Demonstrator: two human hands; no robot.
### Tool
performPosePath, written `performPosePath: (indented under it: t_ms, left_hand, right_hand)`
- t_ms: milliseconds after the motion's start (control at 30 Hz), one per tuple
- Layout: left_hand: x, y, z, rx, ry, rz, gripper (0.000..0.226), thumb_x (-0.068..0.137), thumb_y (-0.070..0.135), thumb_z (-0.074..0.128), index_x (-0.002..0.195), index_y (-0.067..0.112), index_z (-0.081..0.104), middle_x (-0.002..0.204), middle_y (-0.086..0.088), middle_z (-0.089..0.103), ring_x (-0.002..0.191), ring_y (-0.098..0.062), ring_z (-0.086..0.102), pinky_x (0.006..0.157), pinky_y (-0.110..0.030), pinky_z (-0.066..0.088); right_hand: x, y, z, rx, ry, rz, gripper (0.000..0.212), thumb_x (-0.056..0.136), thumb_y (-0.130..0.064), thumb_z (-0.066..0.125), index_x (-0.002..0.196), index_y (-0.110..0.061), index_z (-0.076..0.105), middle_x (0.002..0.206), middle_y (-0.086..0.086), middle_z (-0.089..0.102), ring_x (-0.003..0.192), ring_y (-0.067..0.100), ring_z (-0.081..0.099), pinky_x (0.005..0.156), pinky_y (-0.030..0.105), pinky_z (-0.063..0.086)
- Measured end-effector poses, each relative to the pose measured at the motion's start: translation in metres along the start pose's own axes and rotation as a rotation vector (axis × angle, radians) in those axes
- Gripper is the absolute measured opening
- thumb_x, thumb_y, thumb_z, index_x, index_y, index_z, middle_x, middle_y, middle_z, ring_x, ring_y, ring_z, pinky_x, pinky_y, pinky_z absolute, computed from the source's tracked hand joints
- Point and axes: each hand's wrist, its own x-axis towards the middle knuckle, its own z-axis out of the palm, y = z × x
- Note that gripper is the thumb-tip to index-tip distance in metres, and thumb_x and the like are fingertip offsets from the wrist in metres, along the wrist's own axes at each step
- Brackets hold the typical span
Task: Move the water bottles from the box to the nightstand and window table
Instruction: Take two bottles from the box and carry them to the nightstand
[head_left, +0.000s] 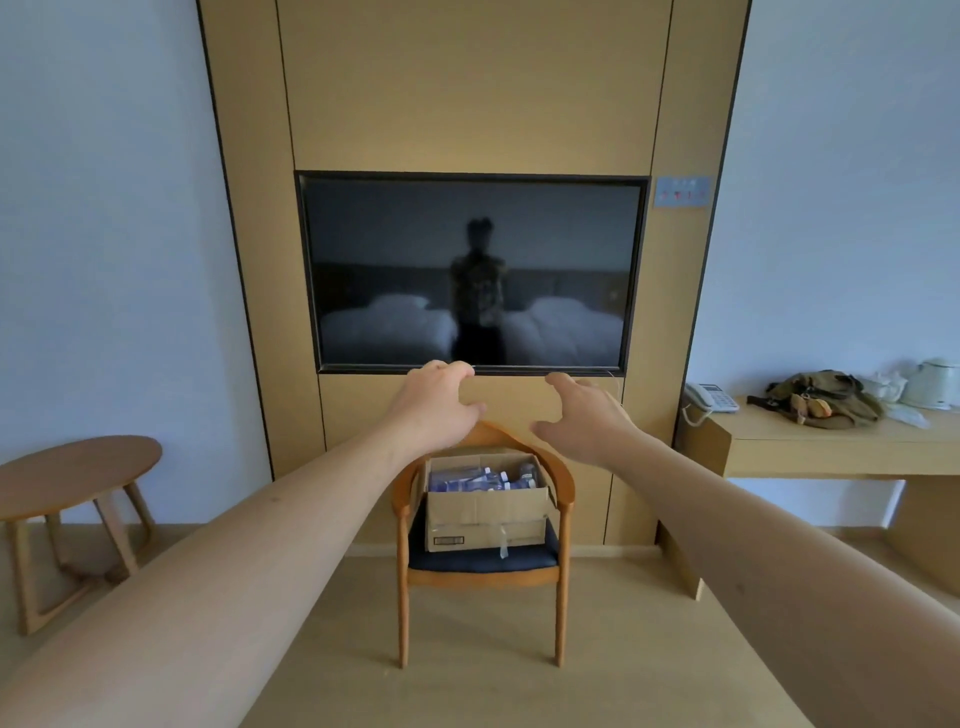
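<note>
Hands: we hold both out ahead of us, arms stretched forward at about the height of the chair back.
Left hand (434, 402): fingers loosely curved, thumb spread, grasping nothing; it hangs in front of the wall panel just under the television.
Right hand (584, 415): fingers loosely spread and bent, palm turned inward, grasping nothing.
Box (485, 512): 1 open cardboard carton, flaps up, resting on the seat of the chair, below and beyond our hands.
Water bottles (480, 479): we see several lying inside the box, clear with blue labels and white caps; we cannot tell the count.
Chair (563, 493): 1 wooden armchair with a dark blue cushion, standing against the wall panel.
Television (470, 273): 1 dark screen set into the wooden panel above the chair.
Round table (78, 475): 1 small wooden piece at the left, near the wall.
Table (831, 441): wall-mounted wooden top at the right, carrying a telephone (710, 397), an olive bag (821, 397) and a white kettle (932, 383).
</note>
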Motion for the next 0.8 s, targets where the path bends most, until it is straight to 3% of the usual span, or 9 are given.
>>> performPosePath:
  t_ms: [267, 400, 800]
  left_hand:
    - [0.17, -0.069, 0.038, -0.032, -0.053, 0.046, 0.054, 0.097, 0.036, 0.065, 0.147, 0.023, 0.051, 0.15, -0.004, 0.051, 0.133, -0.027, 0.051, 0.096, -0.031, 0.041]
    - [0.234, -0.099, 0.071, -0.023, -0.103, 0.04, 0.055, 0.096, 0.037, 0.065, 0.148, 0.023, 0.051, 0.149, -0.005, 0.051, 0.133, -0.028, 0.052, 0.101, -0.035, 0.044]
    - [0.454, -0.176, 0.188, 0.033, -0.134, -0.073, 0.054, 0.093, 0.037, 0.064, 0.145, 0.025, 0.053, 0.146, -0.003, 0.052, 0.134, -0.028, 0.047, 0.107, -0.039, 0.044]
  right_hand:
    - [0.165, 0.007, 0.039, -0.028, 0.033, 0.064, 0.075, 0.094, -0.043, 0.067, 0.157, -0.026, 0.03, 0.154, 0.009, 0.046, 0.132, 0.032, 0.051, 0.089, 0.033, 0.044]
    - [0.234, 0.023, 0.067, -0.028, 0.022, 0.086, 0.075, 0.095, -0.042, 0.066, 0.158, -0.026, 0.029, 0.158, 0.009, 0.041, 0.136, 0.032, 0.048, 0.097, 0.037, 0.046]
    - [0.482, 0.126, 0.158, 0.012, -0.052, 0.104, 0.076, 0.094, -0.043, 0.066, 0.158, -0.025, 0.028, 0.149, 0.01, 0.047, 0.121, 0.031, 0.057, 0.076, 0.031, 0.045]
